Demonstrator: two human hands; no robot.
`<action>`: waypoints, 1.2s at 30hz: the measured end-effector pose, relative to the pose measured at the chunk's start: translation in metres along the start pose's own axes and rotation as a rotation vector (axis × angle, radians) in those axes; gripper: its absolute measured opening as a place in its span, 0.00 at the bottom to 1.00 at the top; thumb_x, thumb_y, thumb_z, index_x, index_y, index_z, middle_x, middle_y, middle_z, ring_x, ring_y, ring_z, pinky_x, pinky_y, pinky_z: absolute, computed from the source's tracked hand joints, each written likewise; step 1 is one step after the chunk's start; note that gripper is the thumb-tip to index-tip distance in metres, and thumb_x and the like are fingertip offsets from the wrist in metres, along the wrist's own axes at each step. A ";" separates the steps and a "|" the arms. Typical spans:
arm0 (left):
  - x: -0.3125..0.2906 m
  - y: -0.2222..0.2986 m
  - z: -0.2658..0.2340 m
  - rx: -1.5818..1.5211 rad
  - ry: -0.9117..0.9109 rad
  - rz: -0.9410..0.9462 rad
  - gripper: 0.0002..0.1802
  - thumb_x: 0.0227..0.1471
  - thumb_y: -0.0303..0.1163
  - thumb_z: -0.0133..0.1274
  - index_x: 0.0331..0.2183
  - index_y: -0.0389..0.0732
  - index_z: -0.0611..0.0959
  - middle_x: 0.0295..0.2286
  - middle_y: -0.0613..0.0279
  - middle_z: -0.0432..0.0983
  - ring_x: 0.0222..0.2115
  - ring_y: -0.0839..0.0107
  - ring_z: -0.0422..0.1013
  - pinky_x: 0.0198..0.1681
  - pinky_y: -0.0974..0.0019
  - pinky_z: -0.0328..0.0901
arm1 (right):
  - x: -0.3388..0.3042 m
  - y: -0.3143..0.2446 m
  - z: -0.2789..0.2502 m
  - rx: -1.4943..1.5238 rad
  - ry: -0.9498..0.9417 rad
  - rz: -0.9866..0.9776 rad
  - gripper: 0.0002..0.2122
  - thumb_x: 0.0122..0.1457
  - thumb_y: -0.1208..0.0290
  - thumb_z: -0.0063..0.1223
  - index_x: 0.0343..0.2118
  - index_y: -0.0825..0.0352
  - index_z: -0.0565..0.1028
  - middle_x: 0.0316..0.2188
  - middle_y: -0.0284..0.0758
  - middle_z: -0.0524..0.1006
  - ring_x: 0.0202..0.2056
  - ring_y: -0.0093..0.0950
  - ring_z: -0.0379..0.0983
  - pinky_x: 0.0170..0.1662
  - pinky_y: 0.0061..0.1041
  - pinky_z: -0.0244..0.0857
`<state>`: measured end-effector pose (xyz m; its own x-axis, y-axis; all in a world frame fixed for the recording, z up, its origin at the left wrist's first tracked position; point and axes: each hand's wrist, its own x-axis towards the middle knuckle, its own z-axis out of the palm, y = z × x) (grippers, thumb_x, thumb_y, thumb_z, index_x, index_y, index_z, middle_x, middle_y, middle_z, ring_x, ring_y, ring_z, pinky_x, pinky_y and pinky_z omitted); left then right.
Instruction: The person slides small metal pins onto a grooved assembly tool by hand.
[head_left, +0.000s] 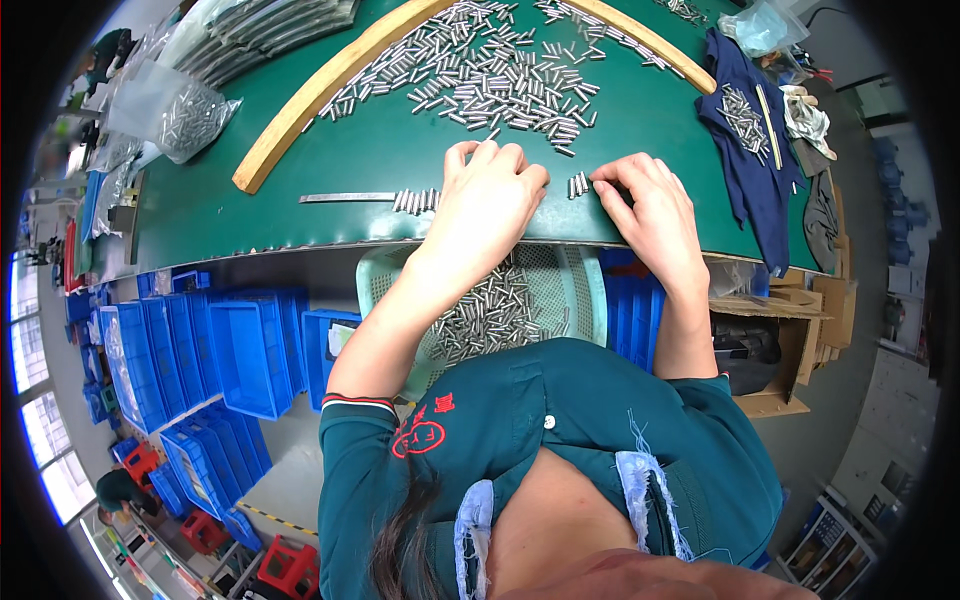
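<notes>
On the green table, a row of short metal pins point(415, 201) lies side by side along a flat metal strip point(348, 197). My left hand point(490, 190) is over the right part of this row, fingers bent and closed; its fingertips and whatever is beneath them are hidden. A few more metal pins point(578, 186) stand in line to its right. At their right end is the index fingertip of my right hand point(652, 205), very close or touching. That hand is open, its thumb apart from the curved fingers, with nothing visible between them.
Beyond my hands spreads a large heap of pins point(490, 75) between two wooden strips point(330, 90) point(650, 38). A light-green basket point(585, 300) with pins sits below the table edge. Dark blue cloth point(735, 165) bears pins at right; a plastic bag point(185, 120) lies left. Blue bins point(250, 355) stand lower left.
</notes>
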<state>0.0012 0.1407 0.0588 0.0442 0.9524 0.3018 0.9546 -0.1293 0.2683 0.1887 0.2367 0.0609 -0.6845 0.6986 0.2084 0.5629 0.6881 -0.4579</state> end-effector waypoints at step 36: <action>0.013 -0.047 0.002 0.152 0.041 -0.142 0.10 0.46 0.35 0.58 0.33 0.44 0.80 0.31 0.61 0.73 0.40 0.61 0.70 0.52 0.51 0.57 | 0.020 -0.023 0.022 0.109 0.034 -0.179 0.11 0.55 0.70 0.56 0.41 0.62 0.77 0.28 0.32 0.73 0.33 0.30 0.70 0.39 0.29 0.63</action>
<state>-0.0427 0.1595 0.0478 -0.1026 0.9457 0.3085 0.9841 0.0512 0.1703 0.1519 0.2307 0.0568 -0.7518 0.5748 0.3232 0.3791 0.7778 -0.5014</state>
